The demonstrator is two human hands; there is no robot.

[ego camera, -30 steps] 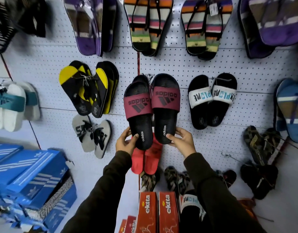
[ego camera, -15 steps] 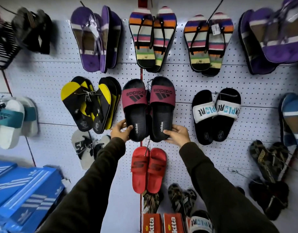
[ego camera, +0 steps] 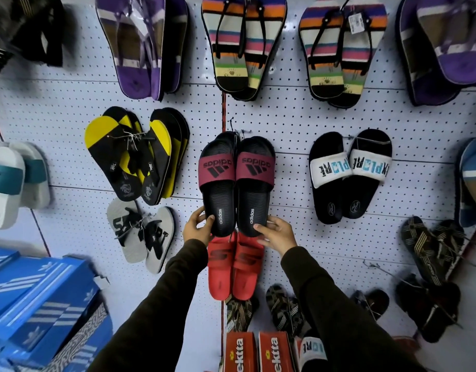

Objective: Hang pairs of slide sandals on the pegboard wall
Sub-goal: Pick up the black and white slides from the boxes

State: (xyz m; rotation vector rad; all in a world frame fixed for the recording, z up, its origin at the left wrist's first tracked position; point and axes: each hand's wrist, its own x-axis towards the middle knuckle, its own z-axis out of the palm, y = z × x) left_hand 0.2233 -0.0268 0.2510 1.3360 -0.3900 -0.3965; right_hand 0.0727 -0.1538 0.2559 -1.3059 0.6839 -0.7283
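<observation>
At the centre of the frame a pair of black slides (ego camera: pixel 235 183) with maroon straps lies flat against the white pegboard (ego camera: pixel 290 119), toes up, side by side and touching. The left hand (ego camera: pixel 198 228) grips the heel of the left slide, thumb on the footbed, and the right hand (ego camera: pixel 275 233) clamps the heel of the right one the same way; the hands are apart, one on each shoe. At the toes a dark cord and a small hook (ego camera: pixel 238 131) show, but whether the cord sits on the hook is hard to make out.

The straps read "adidas" upside down with the three-bar logo, and "adidas" runs in white along each heel. Just below, a red pair (ego camera: pixel 232 267) is partly covered by the slides and both hands; its strap marking is too dark to read. To the right, a black pair with white straps (ego camera: pixel 349 173) shows blue letters, roughly "EXPLORE", inverted. At the bottom edge, two orange boxes (ego camera: pixel 254 351) read "ektta" and are cut off. Blue boxes (ego camera: pixel 41 304) with white stripes and a trefoil fill the lower left, partly out of frame. A white tag (ego camera: pixel 356 21) on the striped sandals at the upper right is too small to read.
</observation>
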